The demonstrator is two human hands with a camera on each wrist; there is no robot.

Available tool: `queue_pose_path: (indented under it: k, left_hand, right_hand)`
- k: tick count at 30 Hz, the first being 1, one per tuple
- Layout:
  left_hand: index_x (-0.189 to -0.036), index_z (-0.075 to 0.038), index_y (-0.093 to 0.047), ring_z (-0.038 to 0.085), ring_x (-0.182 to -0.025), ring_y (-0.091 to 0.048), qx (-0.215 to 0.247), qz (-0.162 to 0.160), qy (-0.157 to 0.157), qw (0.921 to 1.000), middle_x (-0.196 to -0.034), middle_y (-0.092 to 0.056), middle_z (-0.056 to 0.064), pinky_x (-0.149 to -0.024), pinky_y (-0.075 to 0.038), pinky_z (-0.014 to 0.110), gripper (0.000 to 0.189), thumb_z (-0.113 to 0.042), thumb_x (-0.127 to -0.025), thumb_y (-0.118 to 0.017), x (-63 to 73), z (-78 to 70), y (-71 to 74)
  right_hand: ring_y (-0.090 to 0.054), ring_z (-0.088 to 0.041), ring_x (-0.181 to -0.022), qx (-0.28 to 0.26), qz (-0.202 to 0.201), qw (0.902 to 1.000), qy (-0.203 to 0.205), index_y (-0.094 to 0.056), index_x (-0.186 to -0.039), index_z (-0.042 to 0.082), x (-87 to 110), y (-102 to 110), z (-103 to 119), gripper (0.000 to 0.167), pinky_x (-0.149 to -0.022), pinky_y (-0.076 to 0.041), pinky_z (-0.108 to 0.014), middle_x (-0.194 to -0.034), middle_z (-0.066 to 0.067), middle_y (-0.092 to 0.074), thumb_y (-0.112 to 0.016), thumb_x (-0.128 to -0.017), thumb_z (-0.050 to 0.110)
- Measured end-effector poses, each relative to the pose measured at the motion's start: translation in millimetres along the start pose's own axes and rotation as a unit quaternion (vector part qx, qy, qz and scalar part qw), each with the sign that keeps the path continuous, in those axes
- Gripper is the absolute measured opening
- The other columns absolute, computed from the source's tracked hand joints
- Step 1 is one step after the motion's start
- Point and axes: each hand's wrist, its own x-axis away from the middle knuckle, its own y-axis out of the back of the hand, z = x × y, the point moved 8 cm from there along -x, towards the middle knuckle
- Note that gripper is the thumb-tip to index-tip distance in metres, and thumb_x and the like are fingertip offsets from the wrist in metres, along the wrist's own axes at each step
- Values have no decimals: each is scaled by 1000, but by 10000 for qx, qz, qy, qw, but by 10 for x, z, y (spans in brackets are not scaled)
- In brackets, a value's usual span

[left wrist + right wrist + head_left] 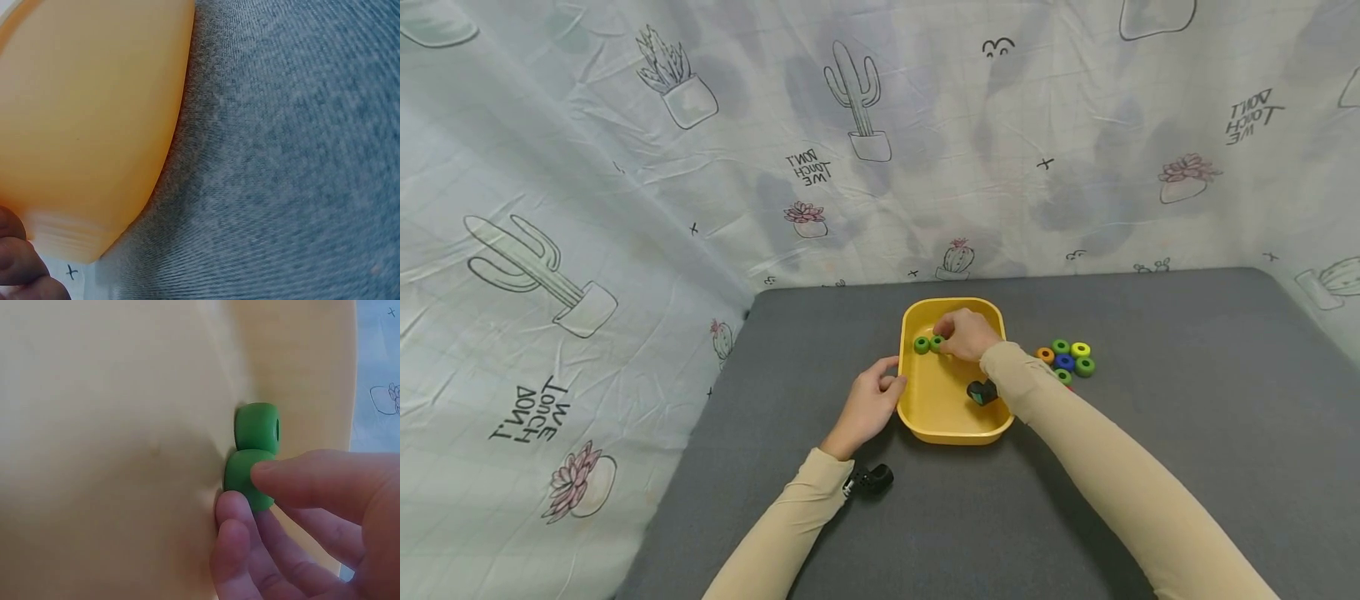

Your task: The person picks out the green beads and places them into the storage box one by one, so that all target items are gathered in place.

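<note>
A yellow tray (951, 408) lies on the grey table, its outer wall (94, 112) large in the left wrist view. Inside it, toward the far left, two green beads with holes sit side by side: one bead (257, 428) stands free of the fingers. My right hand (968, 335) reaches over the tray's right rim and pinches the other green bead (240, 472) between thumb and fingers, against its neighbour. At the tray's left rim my left hand (871, 402) holds the edge, with thumb at the rim and curled fingers (19, 253) by the outer wall.
Right of the tray lies a cluster of several beads, among them an orange bead (1045, 356), a blue bead (1064, 362) and a yellow bead (1080, 350). My right sleeve (1075, 433) partly covers a red one. A patterned curtain (925, 192) hangs behind the table (1187, 400).
</note>
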Motion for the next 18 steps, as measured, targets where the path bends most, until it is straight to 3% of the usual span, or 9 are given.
queue_pose_path:
  k: [6, 12, 18]
  left_hand:
    - [-150, 0, -50, 10, -51, -45, 29, -7, 4, 10000, -74, -65, 10, -52, -36, 25, 45, -18, -109, -54, 8, -10, 1]
    - [-151, 1, -50, 10, -52, -44, 39, 12, 2, 10000, -71, -62, 6, -52, -36, 25, 45, -15, -109, -53, 11, -4, -7]
    - [-150, 2, -49, 11, -51, -43, -7, 25, -40, 10000, -70, -59, 2, -50, -35, 24, 45, -15, -109, -52, 8, 4, -10]
  right_hand:
    - [-66, -33, -114, -108, -75, 9999, -72, -71, -126, -1, 8, 26, -8, 32, -101, -54, -45, -123, -19, -71, -72, -95, 6]
    - [-65, -33, -113, -353, -178, 9991, -118, -71, -128, 1, 60, 100, 23, 32, -100, -53, -46, -123, -18, -69, -71, -97, 10]
    - [-63, -34, -115, -751, -238, 9969, 37, -69, -130, 1, 245, 251, 128, 34, -101, -51, -49, -125, -18, -68, -69, -99, 13]
